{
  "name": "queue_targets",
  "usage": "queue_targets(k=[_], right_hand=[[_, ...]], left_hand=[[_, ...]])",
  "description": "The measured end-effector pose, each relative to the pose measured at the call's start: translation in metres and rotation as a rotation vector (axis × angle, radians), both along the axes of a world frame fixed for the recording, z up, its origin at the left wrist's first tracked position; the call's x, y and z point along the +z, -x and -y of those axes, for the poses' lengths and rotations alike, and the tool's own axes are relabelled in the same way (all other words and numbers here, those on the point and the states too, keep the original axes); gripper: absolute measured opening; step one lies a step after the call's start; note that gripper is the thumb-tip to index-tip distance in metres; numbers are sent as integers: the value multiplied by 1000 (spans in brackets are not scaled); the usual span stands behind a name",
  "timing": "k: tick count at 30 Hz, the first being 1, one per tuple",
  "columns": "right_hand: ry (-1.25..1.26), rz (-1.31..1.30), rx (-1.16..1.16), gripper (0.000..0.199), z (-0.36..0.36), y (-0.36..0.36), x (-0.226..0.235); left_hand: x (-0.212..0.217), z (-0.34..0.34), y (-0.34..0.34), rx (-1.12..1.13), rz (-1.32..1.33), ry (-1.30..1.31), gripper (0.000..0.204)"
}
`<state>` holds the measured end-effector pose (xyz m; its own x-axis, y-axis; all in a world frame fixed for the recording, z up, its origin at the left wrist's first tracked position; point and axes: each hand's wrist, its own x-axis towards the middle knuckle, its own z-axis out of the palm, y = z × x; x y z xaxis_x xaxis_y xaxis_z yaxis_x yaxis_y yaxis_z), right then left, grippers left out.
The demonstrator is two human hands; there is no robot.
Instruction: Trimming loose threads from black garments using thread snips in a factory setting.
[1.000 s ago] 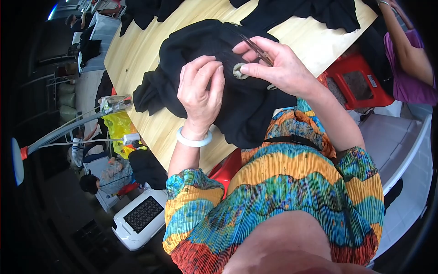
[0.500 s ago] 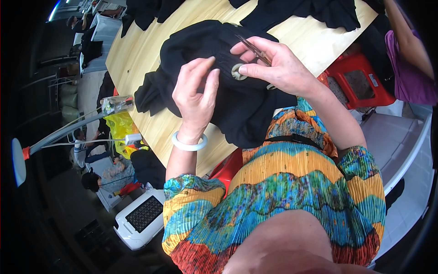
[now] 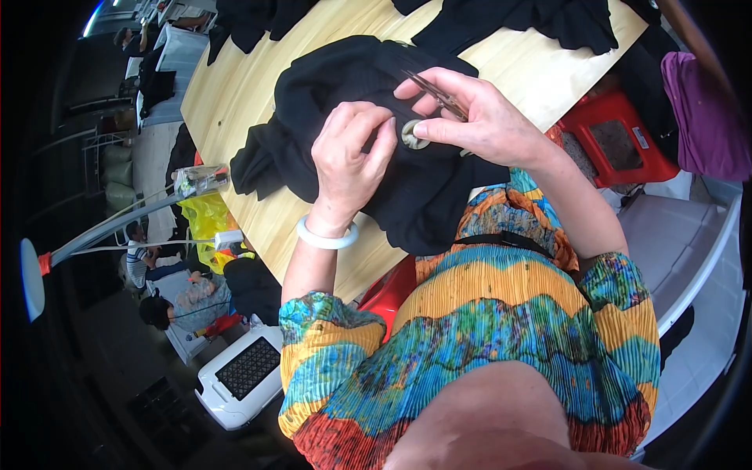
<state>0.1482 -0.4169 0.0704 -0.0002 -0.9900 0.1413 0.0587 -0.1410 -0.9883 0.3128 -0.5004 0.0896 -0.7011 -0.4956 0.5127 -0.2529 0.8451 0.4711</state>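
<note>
A black garment [image 3: 329,82] lies bunched in front of me, partly hanging off the near table edge. My right hand [image 3: 489,121] is closed around slim dark thread snips [image 3: 437,94], their points toward the upper left. Its thumb tip touches a round, pale marbled button [image 3: 410,135] on the garment. Part of another pale disc shows under that hand. My left hand [image 3: 348,153], with a white bangle [image 3: 327,233] at its wrist, is just left of the button. Its thumb and index finger are pinched together over the cloth; whatever they hold is too small to see.
The light wooden table [image 3: 235,102] carries more black garments [image 3: 517,27] along its far side. A red stool [image 3: 619,137] stands at right, beside a person's purple clothing [image 3: 697,117]. At left are a lamp arm [image 3: 117,227], a yellow bag [image 3: 207,223] and seated people.
My left hand has moved right, closer to the button, and its thumb and index finger have come together from apart. The right hand has barely moved and still holds the snips.
</note>
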Motion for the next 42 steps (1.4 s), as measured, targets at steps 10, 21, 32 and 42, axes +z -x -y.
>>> queue_targets(k=[10,21,32,42], right_hand=[[-23,13,-90,31,7,-5,-11],[108,0,-494,31,-1,-9,-10],[-311,352,10,29,-26,-25,-6],[-433,741,104,26,-19,-25,-15]], left_hand=[[15,-2,-6,67,-13,-782,4],[5,11,-7,-117,-553,-1668,4],[0,6,7,-134,-582,-1627,4],[-8,-3,6,-175,-524,-1484,3]])
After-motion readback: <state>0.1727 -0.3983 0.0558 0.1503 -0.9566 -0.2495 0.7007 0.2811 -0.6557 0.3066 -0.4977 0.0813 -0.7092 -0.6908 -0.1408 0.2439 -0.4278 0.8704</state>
